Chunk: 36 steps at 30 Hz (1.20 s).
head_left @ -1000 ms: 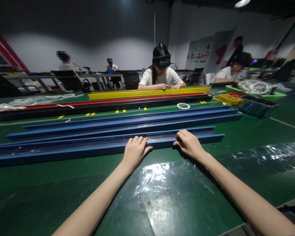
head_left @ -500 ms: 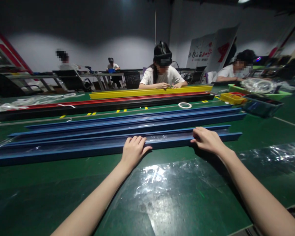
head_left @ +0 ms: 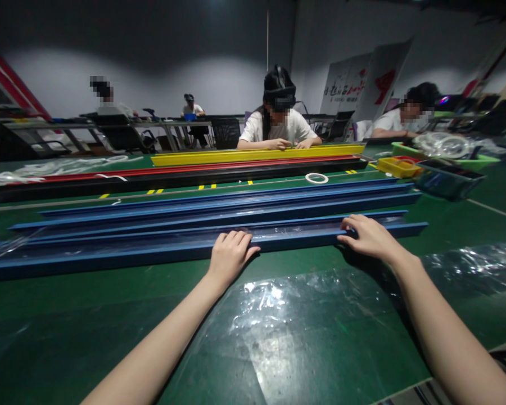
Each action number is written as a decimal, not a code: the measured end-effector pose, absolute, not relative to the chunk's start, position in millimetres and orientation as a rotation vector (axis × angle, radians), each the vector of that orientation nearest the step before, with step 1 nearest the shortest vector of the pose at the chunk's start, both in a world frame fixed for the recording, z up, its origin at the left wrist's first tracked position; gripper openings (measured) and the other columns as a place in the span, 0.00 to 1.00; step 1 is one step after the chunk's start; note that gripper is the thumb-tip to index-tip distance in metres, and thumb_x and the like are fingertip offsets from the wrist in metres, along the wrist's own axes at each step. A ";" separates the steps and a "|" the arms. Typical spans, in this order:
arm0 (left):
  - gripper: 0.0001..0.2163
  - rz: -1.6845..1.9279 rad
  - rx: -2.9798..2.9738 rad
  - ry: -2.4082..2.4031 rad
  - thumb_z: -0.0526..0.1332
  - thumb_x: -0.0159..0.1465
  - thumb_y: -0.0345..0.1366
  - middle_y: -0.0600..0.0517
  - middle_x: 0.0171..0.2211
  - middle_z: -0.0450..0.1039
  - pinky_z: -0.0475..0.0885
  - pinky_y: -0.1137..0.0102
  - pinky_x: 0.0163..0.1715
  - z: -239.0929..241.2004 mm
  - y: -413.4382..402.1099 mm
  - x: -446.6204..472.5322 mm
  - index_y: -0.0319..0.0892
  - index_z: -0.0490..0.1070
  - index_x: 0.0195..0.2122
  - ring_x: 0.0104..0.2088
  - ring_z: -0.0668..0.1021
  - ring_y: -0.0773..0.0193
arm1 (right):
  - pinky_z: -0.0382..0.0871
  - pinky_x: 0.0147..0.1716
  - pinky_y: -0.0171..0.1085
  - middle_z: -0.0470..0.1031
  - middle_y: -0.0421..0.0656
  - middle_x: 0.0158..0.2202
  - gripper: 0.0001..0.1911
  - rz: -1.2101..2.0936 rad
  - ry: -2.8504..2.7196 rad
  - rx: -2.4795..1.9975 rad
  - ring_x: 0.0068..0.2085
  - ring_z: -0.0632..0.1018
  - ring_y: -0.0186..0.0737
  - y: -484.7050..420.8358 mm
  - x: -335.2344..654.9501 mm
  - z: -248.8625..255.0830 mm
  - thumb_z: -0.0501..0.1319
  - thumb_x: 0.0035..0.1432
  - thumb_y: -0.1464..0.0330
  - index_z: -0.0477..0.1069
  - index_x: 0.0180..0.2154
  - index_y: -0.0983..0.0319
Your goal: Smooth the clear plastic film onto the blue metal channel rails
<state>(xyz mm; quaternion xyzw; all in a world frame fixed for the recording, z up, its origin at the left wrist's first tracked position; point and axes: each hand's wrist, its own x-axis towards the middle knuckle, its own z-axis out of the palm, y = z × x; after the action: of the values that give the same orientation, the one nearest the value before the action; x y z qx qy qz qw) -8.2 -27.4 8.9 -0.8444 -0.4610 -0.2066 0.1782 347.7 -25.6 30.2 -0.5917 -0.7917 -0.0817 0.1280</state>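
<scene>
Nearest to me lies a long blue channel-shaped profile (head_left: 295, 242), with clear film showing along its trough. My left hand (head_left: 231, 253) is closed over its near wall, fingers inside and thumb on the front face. Farther right, my right hand (head_left: 369, 237) pinches the same wall with curled fingers and thumb, close to the profile's right end. Its fingertips are partly hidden behind the wall. Behind this piece, more blue profiles (head_left: 278, 208) lie side by side on the green table (head_left: 109, 332).
Clear plastic film (head_left: 274, 320) covers the table in front of me. Beyond are a white tape ring (head_left: 316, 178), black and red profiles (head_left: 185, 175), and a yellow profile (head_left: 257, 154) under a co-worker's hands. Bins (head_left: 449, 180) stand at the right.
The nearest blue profile has slid a little to the right, and my right hand has moved right with it. My left hand stays at nearly the same spot.
</scene>
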 end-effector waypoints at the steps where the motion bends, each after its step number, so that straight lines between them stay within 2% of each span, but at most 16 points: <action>1: 0.16 -0.576 -2.379 -1.306 0.49 0.65 0.47 0.47 0.38 0.73 0.59 0.66 0.36 8.8 -27.5 -8.1 0.41 0.68 0.40 0.38 0.72 0.59 | 0.63 0.35 0.38 0.72 0.45 0.35 0.12 -0.191 -2.328 -1.677 0.37 0.72 0.42 -25.4 342.3 30.7 0.56 0.53 0.59 0.68 0.34 0.61; 8: 0.17 -0.557 -2.385 -1.325 0.48 0.65 0.47 0.47 0.33 0.72 0.58 0.66 0.35 8.5 -27.5 -7.8 0.41 0.69 0.37 0.35 0.71 0.59 | 0.64 0.40 0.38 0.72 0.46 0.38 0.12 0.007 -2.353 -1.390 0.41 0.72 0.42 -28.3 287.9 29.6 0.53 0.58 0.60 0.67 0.38 0.60; 18: 0.18 -0.514 -2.346 -1.332 0.46 0.65 0.48 0.48 0.31 0.72 0.57 0.67 0.33 9.5 -28.8 -6.4 0.41 0.69 0.35 0.33 0.70 0.60 | 0.62 0.35 0.36 0.70 0.46 0.34 0.12 -0.110 -2.361 -1.451 0.36 0.71 0.40 -27.2 268.9 19.0 0.50 0.60 0.61 0.66 0.33 0.61; 29: 0.19 -0.481 -2.344 -1.343 0.45 0.66 0.48 0.48 0.30 0.71 0.56 0.67 0.32 8.5 -27.9 -5.8 0.40 0.68 0.33 0.32 0.70 0.61 | 0.61 0.34 0.36 0.69 0.46 0.32 0.12 -0.148 -2.363 -1.434 0.35 0.69 0.41 -27.3 269.5 17.0 0.50 0.60 0.62 0.65 0.33 0.62; 36: 0.18 -0.532 -2.353 -1.330 0.47 0.65 0.48 0.48 0.28 0.71 0.56 0.68 0.31 7.2 -26.3 -5.7 0.40 0.67 0.32 0.31 0.70 0.61 | 0.61 0.34 0.35 0.69 0.46 0.32 0.11 -0.174 -2.372 -1.427 0.35 0.69 0.41 -26.2 270.3 15.5 0.50 0.60 0.62 0.65 0.33 0.61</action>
<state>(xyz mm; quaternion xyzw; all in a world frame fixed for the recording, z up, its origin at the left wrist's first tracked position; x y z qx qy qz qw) -5.7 -26.3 7.2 -0.8382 -0.4739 -0.1894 0.1922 270.3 -26.2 15.5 -0.5057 -0.8408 -0.0617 0.1829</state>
